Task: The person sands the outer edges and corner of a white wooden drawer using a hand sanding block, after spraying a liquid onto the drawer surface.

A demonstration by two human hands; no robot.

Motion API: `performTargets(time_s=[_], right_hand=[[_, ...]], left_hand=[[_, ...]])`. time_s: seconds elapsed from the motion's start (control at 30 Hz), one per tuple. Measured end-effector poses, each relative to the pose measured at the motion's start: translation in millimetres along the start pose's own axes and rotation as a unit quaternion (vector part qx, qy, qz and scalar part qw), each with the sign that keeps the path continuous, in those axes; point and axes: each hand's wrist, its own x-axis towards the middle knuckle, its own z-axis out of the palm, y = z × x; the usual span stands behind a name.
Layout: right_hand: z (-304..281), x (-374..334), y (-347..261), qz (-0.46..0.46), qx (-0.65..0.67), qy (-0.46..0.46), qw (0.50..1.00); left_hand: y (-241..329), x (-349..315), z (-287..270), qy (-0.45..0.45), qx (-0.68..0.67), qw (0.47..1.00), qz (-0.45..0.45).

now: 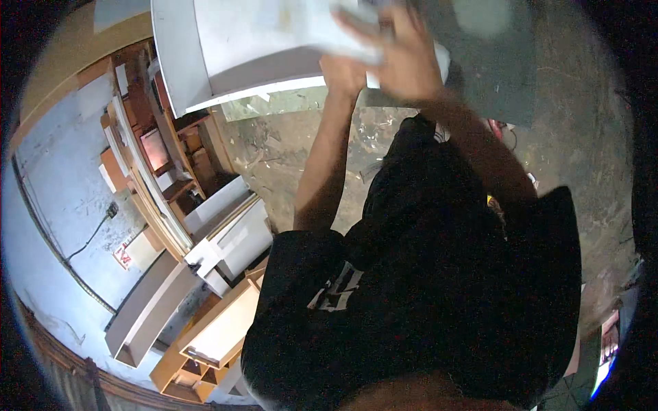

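Note:
A large white box-like furniture piece (253, 41) with raised sides fills the top of the head view. At its near right edge, my left hand (344, 74) is closed, with the fingers bent around the white rim. My right hand (410, 58) is just right of it, over the same corner, and smeared by motion. A pale, blurred flat shape lies by its fingers; I cannot make out whether the hand holds it or what it is. Both forearms reach up from my black shirt.
Against the blue wall at left stand wooden shelves (185, 147) with boards leaning on them. White drawers or boxes (240, 236) and an open wooden cabinet (212, 329) sit at lower left. Scraps litter the worn floor (281, 171). A cable (86, 243) hangs on the wall.

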Motion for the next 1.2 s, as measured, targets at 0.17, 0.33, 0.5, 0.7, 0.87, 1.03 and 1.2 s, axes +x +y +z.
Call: performTargets(time_s=[0.17, 0.33, 0.5, 0.7, 0.87, 1.03, 1.2], right_hand=[[-5.5, 6.9, -5.7, 0.01, -0.053, -0.091, 0.994], [-5.1, 68.3, 32.7, 0.021, -0.09, -0.013, 0.996], [-10.8, -17.7, -16.9, -0.061, -0.056, -0.071, 0.994], [-20.3, 88.7, 21.8, 0.037, -0.082, -0.021, 0.996], [-37.8, 72.1, 60.4, 0.13, 0.134, 0.14, 0.972], [-60.6, 8.5, 86.9, 0.264, 0.243, 0.156, 0.92], [-66.4, -5.1, 49.1, 0.285, 0.261, 0.105, 0.917]], left_hand=[[-1.2, -2.0, 7.5, 0.007, -0.024, 1.0, 0.007], [58.6, 15.6, -0.5, -0.02, 0.255, 0.966, -0.038], [31.1, 0.6, 7.4, 0.106, 0.01, 0.994, -0.01], [72.7, 14.0, -2.7, 0.017, 0.216, 0.976, -0.005], [72.3, 1.8, -11.9, 0.061, 0.003, 0.998, 0.006], [92.6, -35.9, -13.3, -0.002, -0.003, 1.0, 0.004], [83.4, -33.8, -53.3, -0.196, 0.042, 0.975, 0.101]])
